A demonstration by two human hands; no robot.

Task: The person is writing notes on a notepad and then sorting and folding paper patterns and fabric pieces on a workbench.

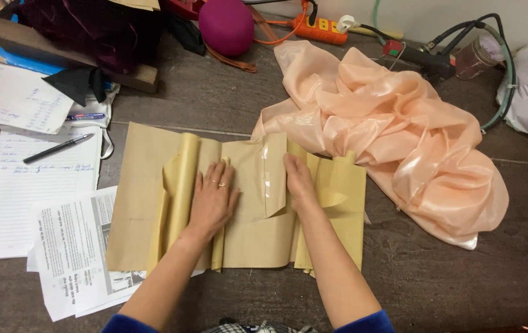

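Observation:
Several sheets of tan pattern paper (140, 203) lie folded and overlapping on the dark wooden floor. My left hand (213, 197) rests flat on the middle sheet, fingers slightly spread, two rings showing. My right hand (299, 179) presses flat on a folded flap that carries a strip of clear tape (266, 179). A heap of shiny peach satin fabric (393, 129) lies to the right, its edge overlapping the paper's upper right corner. Neither hand grips anything.
Printed and handwritten paper sheets (48, 209) with a black pen (57, 148) lie at the left. At the back are dark velvet cloth (85, 24), a magenta ball (226, 24), an orange power strip (319, 29) and cables. A glass jar (470, 58) stands at the back right.

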